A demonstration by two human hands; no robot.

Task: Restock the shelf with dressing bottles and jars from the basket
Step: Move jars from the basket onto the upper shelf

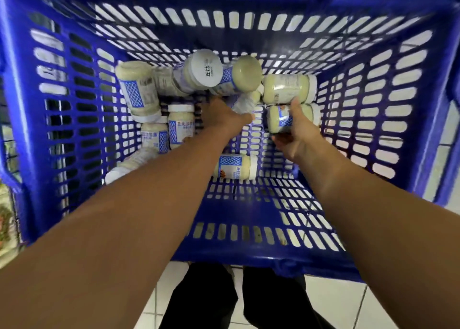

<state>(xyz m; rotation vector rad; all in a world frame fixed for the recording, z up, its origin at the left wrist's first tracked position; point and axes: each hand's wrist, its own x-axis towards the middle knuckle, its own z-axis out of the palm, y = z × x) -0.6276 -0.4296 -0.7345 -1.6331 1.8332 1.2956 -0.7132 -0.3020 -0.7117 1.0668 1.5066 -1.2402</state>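
I look straight down into a blue plastic basket [249,249] holding several cream-filled dressing jars with white lids and blue-white labels. My left hand [224,115] reaches into the middle of the pile and grips a jar [245,103] lying on its side, mostly hidden by my fingers. My right hand [295,129] grips another jar [280,119] lying at the right, thumb over its label. One loose jar [236,166] lies between my forearms. Several more jars [139,89] are heaped at the back left.
The basket's slotted walls rise steeply on all sides. Its near floor is bare plastic. Below the basket I see white floor tiles [331,301] and dark trouser legs [206,298]. Packaged goods [5,216] show at the far left edge.
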